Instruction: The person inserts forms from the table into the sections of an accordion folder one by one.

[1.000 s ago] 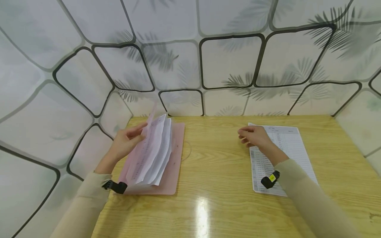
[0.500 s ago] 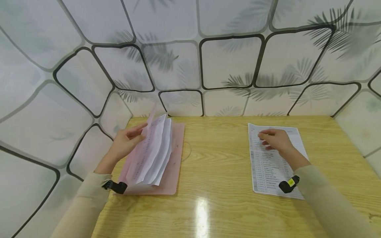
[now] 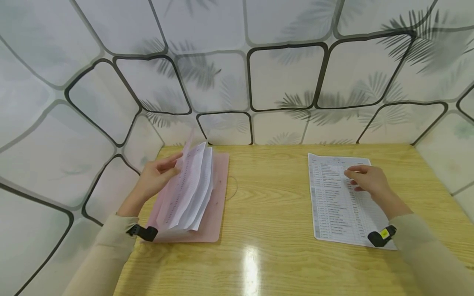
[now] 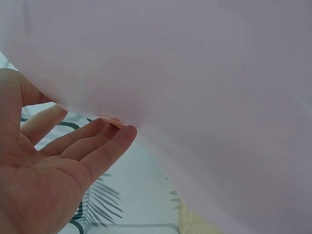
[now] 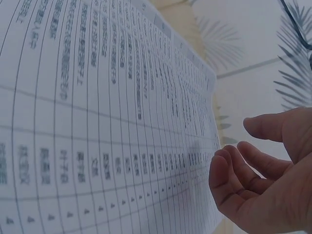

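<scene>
At the left, my left hand holds the raised translucent cover of a pink folder by its edge. White printed sheets stand fanned out inside the folder. Up close in the left wrist view, the pink cover fills most of the picture, with the left fingers at its lower edge. A printed sheet with a table of text lies flat at the right. Over its upper right part hovers my right hand, fingers loosely bent; the right wrist view shows nothing between thumb and fingertips.
Both things lie on a light wooden table. A thin elastic loop sticks out from the folder's right side. Patterned walls close off the table's back and left.
My right hand has moved rightward across the printed sheet, from its left edge to its right side, uncovering more of the text. The left hand and folder have stayed put.
</scene>
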Demonstrator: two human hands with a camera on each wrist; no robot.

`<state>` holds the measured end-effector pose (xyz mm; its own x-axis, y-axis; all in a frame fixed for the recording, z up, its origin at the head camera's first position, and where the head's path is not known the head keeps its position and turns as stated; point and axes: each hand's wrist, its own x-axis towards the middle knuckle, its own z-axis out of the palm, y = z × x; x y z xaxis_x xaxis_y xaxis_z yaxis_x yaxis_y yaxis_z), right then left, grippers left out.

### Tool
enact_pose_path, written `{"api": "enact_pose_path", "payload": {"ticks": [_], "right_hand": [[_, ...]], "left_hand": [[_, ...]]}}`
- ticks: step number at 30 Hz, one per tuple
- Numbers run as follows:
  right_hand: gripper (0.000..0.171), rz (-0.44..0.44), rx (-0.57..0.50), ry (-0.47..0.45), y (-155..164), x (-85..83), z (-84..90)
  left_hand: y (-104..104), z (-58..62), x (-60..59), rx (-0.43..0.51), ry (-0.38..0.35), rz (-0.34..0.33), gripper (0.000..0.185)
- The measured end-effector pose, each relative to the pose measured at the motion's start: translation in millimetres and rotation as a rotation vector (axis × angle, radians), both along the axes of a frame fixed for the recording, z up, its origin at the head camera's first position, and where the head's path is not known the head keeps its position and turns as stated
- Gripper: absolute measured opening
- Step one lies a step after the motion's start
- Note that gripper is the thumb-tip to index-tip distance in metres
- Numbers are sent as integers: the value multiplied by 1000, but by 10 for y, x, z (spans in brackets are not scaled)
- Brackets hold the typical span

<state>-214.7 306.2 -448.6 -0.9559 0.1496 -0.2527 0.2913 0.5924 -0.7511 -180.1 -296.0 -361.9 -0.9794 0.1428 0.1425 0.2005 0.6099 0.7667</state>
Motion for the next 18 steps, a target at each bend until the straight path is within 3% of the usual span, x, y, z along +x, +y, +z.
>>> {"api": "enact_pose_path", "payload": {"ticks": [11, 18], "right_hand": [[60, -16, 128, 52, 321, 123, 22], [68, -13, 246, 37, 466, 167, -30]], "left_hand": [[13, -7, -12, 14, 6, -2, 48], [20, -8, -12, 42, 12, -3, 47]]}}
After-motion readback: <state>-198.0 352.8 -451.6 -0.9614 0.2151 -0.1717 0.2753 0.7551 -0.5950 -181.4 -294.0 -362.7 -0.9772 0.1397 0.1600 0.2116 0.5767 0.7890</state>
